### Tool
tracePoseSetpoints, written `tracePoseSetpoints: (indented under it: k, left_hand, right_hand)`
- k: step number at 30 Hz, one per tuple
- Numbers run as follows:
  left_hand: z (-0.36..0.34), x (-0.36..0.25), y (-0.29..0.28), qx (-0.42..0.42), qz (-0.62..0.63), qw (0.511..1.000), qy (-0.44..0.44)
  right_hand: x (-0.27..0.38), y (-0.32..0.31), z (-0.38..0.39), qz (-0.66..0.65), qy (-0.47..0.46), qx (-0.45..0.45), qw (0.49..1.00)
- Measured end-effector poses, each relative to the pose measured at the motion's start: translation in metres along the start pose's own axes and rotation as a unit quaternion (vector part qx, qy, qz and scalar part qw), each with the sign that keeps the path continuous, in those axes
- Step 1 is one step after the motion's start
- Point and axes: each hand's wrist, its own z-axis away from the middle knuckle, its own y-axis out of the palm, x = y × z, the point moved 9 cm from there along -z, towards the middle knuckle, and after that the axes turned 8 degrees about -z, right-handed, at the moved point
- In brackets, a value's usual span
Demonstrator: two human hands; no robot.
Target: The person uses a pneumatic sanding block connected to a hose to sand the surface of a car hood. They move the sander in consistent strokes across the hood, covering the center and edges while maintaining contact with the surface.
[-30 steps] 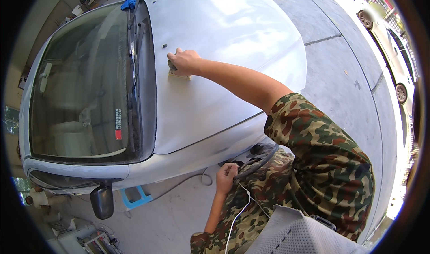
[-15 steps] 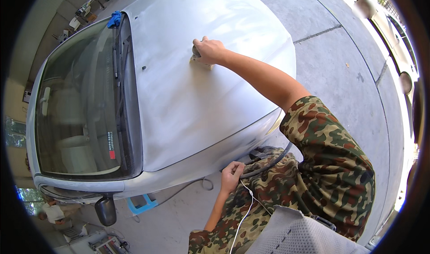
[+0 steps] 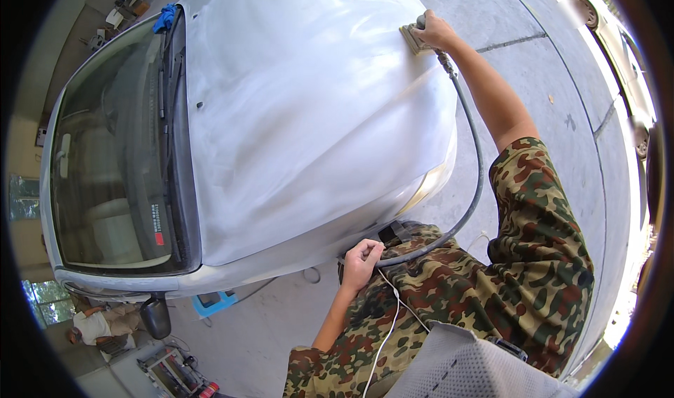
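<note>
My right hand grips a sander with a squarish, tan-edged pad, at the front edge of a car's pale grey, patchy hood. From the sander a dark hose arcs down beside my arm and back across my waist. My left hand is closed at my belly, beside the car's fender, with thumb and fingertips pressed together. The hose appears to run through its grasp, though the palm is hidden. A thin white cable hangs below that hand.
The windshield and black wipers lie left of the hood, with a blue cloth at its far corner. A side mirror juts out near a blue stool. Another person is at lower left. A light car stands at right.
My right hand has moved the sander from mid-hood to the right, to the front edge. More of the hose now shows, curving out past my arm. My left hand stays by my waist.
</note>
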Motion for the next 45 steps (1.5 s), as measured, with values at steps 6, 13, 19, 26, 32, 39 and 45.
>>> tracePoseSetpoints:
  k: [6, 13, 19, 26, 32, 39, 45]
  left_hand:
    - [0.005, 0.021, -0.003, -0.015, -0.007, 1.000, 0.005]
    - [0.014, 0.047, -0.026, 0.000, -0.073, 0.997, 0.014]
    - [0.017, 0.039, -0.029, -0.022, -0.125, 0.989, 0.074]
    - [0.042, 0.034, -0.037, -0.063, -0.069, 0.993, 0.079]
    - [0.065, 0.045, -0.053, -0.082, 0.002, 0.994, 0.078]
    - [0.082, 0.064, -0.065, -0.081, 0.042, 0.991, 0.101]
    - [0.085, 0.061, -0.074, -0.071, 0.054, 0.992, 0.089]
  right_hand:
    - [-0.071, 0.018, 0.020, -0.030, 0.038, -0.019, 0.999]
    - [0.017, 0.058, 0.065, -0.026, -0.078, -0.021, 0.996]
    - [0.077, 0.043, 0.125, -0.009, -0.134, -0.058, 0.989]
    - [0.209, 0.067, 0.172, 0.020, -0.246, 0.006, 0.969]
    - [0.327, 0.107, 0.221, 0.045, -0.334, 0.072, 0.939]
    - [0.423, 0.159, 0.302, 0.052, -0.444, 0.132, 0.884]
    - [0.436, 0.175, 0.331, 0.081, -0.453, 0.174, 0.871]
